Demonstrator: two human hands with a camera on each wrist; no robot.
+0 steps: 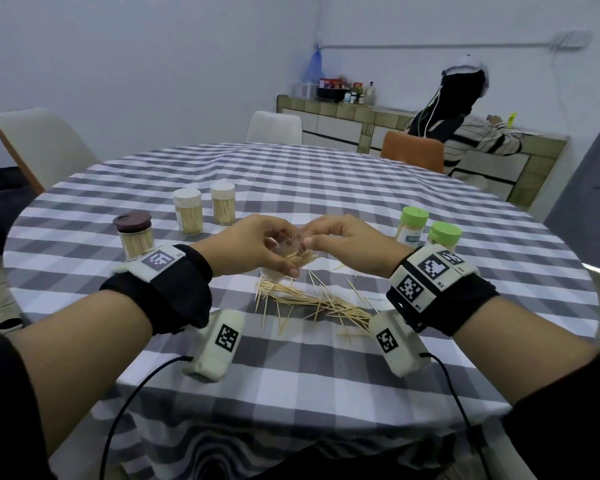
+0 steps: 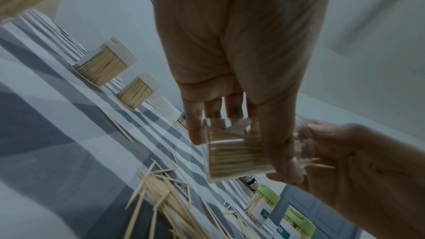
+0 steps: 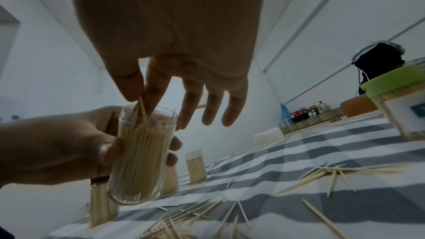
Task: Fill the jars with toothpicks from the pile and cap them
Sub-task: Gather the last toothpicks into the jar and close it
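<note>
Head view: capped jars stand at 10 and 2 o'clock. Left hand [image 1: 257,245] wraps the open jar [image 3: 140,155] above the pile [image 1: 312,303]; right hand [image 1: 347,242] pinches toothpicks [image 3: 141,109] into its mouth. Filling step, jar near full. Next, probably: release the pinch, gather more, then find a cap, none visible.

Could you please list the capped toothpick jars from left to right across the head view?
Brown-lidded jar → first white-lidded jar → second white-lidded jar → first green-lidded jar → second green-lidded jar.
</note>
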